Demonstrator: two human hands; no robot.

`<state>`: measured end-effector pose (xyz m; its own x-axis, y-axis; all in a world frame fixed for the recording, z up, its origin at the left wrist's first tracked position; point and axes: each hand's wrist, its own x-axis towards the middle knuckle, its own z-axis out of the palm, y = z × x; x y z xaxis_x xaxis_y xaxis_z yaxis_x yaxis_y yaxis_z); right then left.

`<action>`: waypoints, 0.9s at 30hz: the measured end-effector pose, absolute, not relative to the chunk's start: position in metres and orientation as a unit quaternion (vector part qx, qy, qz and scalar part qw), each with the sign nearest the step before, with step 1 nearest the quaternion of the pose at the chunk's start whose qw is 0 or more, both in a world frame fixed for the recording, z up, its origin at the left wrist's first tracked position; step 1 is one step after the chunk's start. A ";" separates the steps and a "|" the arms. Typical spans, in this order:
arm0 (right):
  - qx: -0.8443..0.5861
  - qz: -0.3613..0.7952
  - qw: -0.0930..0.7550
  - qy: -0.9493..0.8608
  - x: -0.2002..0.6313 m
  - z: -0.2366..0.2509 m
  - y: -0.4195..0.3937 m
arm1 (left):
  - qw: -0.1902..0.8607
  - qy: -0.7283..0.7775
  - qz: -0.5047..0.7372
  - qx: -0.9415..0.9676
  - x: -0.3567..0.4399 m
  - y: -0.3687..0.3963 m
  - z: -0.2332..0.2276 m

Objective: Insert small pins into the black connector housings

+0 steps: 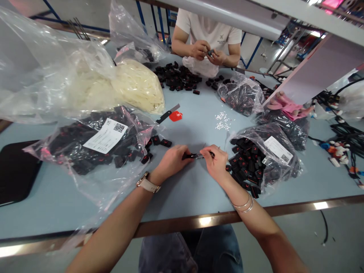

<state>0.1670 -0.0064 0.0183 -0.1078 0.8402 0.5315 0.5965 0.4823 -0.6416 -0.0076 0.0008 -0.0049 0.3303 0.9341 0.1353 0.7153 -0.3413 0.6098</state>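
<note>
Meeting over the bare middle of the pale blue table (182,197), the two hands work on one small item. The left hand (170,163) is closed around a small black connector part (190,156), fingers curled tight. The right hand (217,165) is pinched narrow on a thin metal tool (205,155) whose tip touches that part. Just beside the right wrist lies an open clear bag of black connectors (256,161) with a white label; a larger labelled bag of black connectors (93,148) lies left of the left hand, a few loose pieces spilled near it. Farther off lie a utility knife (167,113) and a red piece (175,116). Across the table, a co-worker's hands (207,53) hold a small dark part.
</note>
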 end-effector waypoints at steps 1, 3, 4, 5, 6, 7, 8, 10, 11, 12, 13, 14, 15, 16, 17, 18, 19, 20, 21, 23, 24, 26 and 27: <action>-0.491 0.134 0.452 -0.732 0.167 0.018 -0.006 | 0.229 0.526 0.240 0.783 -0.008 0.001 -0.005; -0.489 0.132 0.453 -0.733 0.168 0.017 -0.006 | 0.230 0.524 0.239 0.785 -0.008 0.001 -0.005; -0.487 0.132 0.453 -0.735 0.168 0.016 -0.006 | 0.231 0.523 0.238 0.785 -0.008 0.001 -0.005; -0.483 0.132 0.453 -0.738 0.168 0.016 -0.006 | 0.232 0.523 0.236 0.785 -0.008 0.001 -0.005; -0.480 0.132 0.452 -0.740 0.168 0.015 -0.007 | 0.233 0.524 0.234 0.785 -0.008 0.001 -0.005; -0.477 0.132 0.452 -0.743 0.168 0.014 -0.007 | 0.235 0.524 0.232 0.785 -0.008 0.001 -0.005; -0.475 0.131 0.451 -0.744 0.168 0.014 -0.007 | 0.236 0.524 0.231 0.785 -0.008 0.001 -0.005; -0.479 0.127 0.446 -0.745 0.167 0.013 -0.007 | 0.234 0.524 0.230 0.786 -0.008 0.001 -0.005; -0.481 0.123 0.443 -0.747 0.167 0.012 -0.007 | 0.232 0.524 0.230 0.787 -0.008 0.001 -0.005; -0.482 0.117 0.441 -0.748 0.167 0.012 -0.006 | 0.228 0.524 0.231 0.787 -0.007 0.001 -0.005; -0.479 0.109 0.443 -0.750 0.167 0.012 -0.006 | 0.224 0.525 0.233 0.788 -0.007 0.001 -0.005; -0.473 0.099 0.448 -0.752 0.166 0.012 -0.006 | 0.222 0.525 0.234 0.788 -0.007 0.001 -0.005; -0.464 0.087 0.456 -0.754 0.165 0.012 -0.005 | 0.220 0.525 0.236 0.788 -0.007 0.001 -0.006; -0.453 0.074 0.466 -0.756 0.165 0.013 -0.005 | 0.218 0.524 0.237 0.789 -0.008 0.001 -0.006; -0.444 0.060 0.474 -0.758 0.164 0.013 -0.005 | 0.217 0.522 0.239 0.790 -0.008 0.001 -0.007; -0.437 0.044 0.479 -0.760 0.163 0.014 -0.004 | 0.216 0.520 0.239 0.791 -0.008 0.001 -0.008; -0.432 0.029 0.482 -0.762 0.162 0.015 -0.004 | 0.215 0.517 0.239 0.793 -0.009 0.001 -0.008; -0.431 0.015 0.481 -0.763 0.160 0.016 -0.004 | 0.213 0.515 0.239 0.795 -0.009 0.001 -0.009; -0.433 0.001 0.477 -0.765 0.159 0.016 -0.004 | 0.211 0.513 0.239 0.797 -0.009 0.001 -0.009; -0.442 -0.019 0.458 -0.771 0.158 0.017 -0.004 | 0.211 0.509 0.239 0.800 -0.010 0.001 -0.009; -0.447 -0.027 0.448 -0.774 0.157 0.018 -0.004 | 0.212 0.507 0.240 0.800 -0.010 0.001 -0.009; -0.458 -0.041 0.429 -0.778 0.155 0.017 -0.004 | 0.218 0.503 0.242 0.800 -0.010 0.001 -0.010; -0.462 -0.047 0.422 -0.778 0.154 0.017 -0.004 | 0.221 0.502 0.242 0.800 -0.010 0.001 -0.010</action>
<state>0.1540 -0.0038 0.0172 -0.2160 0.6798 0.7009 0.7597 0.5680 -0.3168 -0.0097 0.0014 -0.0098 0.3780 0.9108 0.1661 0.6964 -0.3979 0.5972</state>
